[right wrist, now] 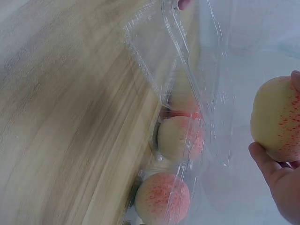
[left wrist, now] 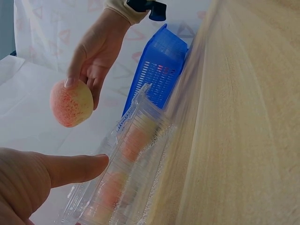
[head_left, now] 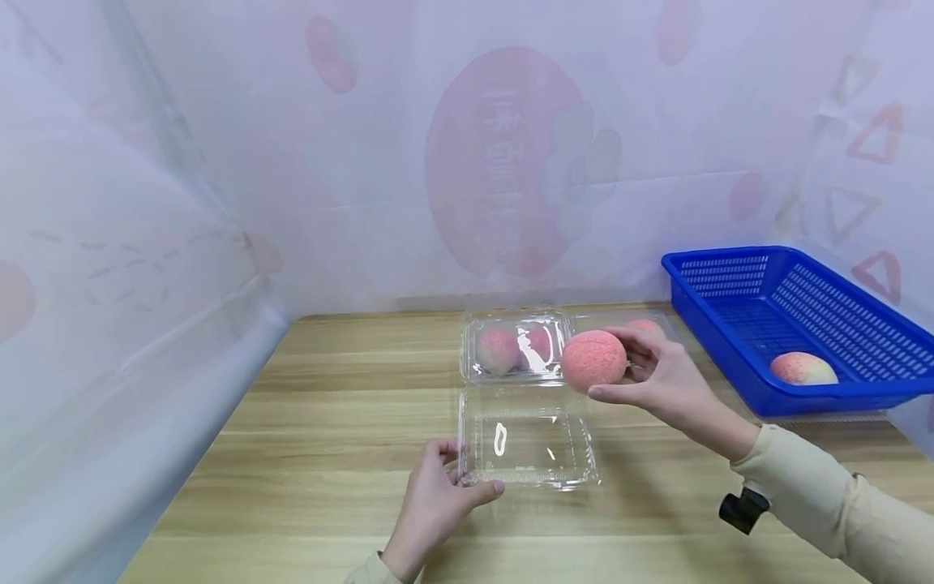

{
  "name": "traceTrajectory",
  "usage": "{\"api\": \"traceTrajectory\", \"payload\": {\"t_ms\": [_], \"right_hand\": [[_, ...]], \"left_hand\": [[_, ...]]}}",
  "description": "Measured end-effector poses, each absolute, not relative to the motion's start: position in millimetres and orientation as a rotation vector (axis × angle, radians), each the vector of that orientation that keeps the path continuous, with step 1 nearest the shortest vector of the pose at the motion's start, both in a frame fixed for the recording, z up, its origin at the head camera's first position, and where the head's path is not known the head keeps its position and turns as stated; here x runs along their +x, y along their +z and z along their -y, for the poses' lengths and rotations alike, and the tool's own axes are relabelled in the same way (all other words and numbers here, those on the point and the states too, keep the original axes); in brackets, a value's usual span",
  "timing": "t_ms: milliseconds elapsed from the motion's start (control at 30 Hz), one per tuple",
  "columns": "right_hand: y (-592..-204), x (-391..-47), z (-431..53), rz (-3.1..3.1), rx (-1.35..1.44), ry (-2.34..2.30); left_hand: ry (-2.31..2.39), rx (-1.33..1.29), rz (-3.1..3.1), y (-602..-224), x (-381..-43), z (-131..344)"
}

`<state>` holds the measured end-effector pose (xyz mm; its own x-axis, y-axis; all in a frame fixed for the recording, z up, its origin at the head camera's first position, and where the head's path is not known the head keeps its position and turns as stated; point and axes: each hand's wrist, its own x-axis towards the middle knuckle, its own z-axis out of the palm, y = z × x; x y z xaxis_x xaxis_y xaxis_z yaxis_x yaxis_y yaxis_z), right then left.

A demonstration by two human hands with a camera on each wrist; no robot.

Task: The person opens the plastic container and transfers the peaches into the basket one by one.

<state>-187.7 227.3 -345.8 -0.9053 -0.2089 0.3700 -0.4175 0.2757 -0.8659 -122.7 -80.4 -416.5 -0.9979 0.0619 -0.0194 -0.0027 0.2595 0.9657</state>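
Note:
A pink and cream peach [head_left: 594, 362] is held up in my right hand [head_left: 671, 389], between thumb and fingers, above the table. In the left wrist view the same peach [left wrist: 71, 103] shows its cream side. My left hand [head_left: 436, 496] holds the near left corner of a clear plastic box [head_left: 529, 450], its thumb along the front edge and its fingers at the left side. No peach shows in this near part. Directly behind it, two peaches [head_left: 499, 350] sit under clear plastic; whether the two parts are joined, I cannot tell.
A blue basket [head_left: 700, 312] stands at the right with one peach [head_left: 803, 369] in it. Behind my right hand, another peach [head_left: 645, 326] lies in clear plastic, partly hidden. Printed white sheeting [head_left: 379, 203] bounds the wooden table [head_left: 350, 454] at the back and sides.

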Motion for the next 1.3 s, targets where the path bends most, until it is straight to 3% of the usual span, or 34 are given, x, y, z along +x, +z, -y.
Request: {"api": "traceTrajectory", "payload": {"t_ms": [700, 1300], "right_hand": [[-328, -182, -278, 2.357, 0.384, 1.651], [-324, -177, -347, 2.437, 0.053, 1.374]], "left_hand": [[1.884, 0.063, -2.459, -415, -122, 78], [1.91, 0.066, -2.427, -417, -122, 77]]}}
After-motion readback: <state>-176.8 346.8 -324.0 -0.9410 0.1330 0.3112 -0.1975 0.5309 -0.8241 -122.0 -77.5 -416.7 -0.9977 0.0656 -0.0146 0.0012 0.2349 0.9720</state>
